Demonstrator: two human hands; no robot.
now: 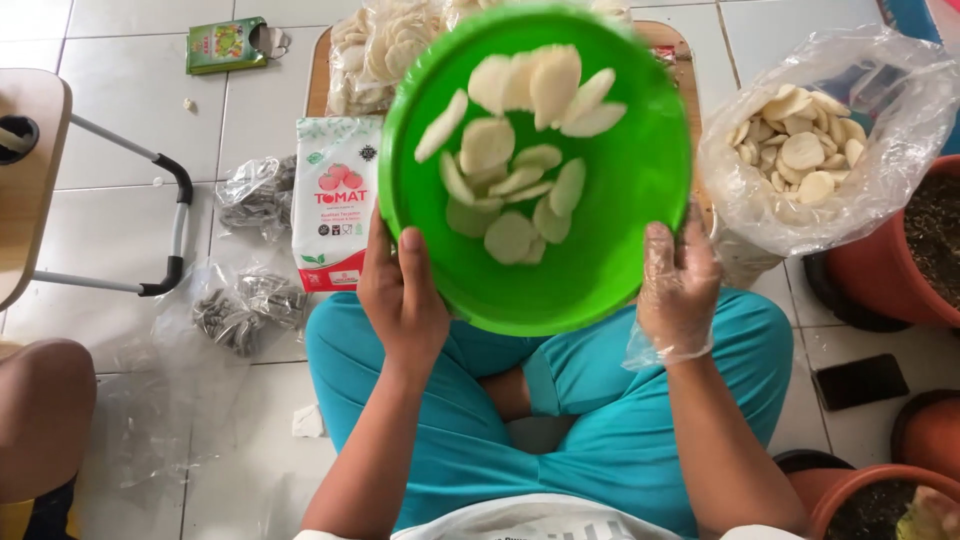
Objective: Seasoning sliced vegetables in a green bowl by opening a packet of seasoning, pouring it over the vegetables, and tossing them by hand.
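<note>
Two hands grip a green bowl (600, 270) of pale crackers (520, 150) above the lap: the bare left hand (400, 295) and the gloved right hand (678, 290) are closed on its near rim. It is best kept level so none are spilled.

Seated cross-legged in teal trousers (600, 400) on a white tiled floor (130, 110). Gripping a round green plastic bowl (610, 210) with both hands: bare left hand (402, 290) at seven o'clock on the rim, thumb inside; right hand (678, 285), in a clear plastic glove, at four o'clock. Holding pale raw cracker slices (520, 150), heaped toward twelve o'clock. At three o'clock, an open clear bag of crackers (800, 150); at nine, a white packet (335, 200) with red tomatoes.
</note>
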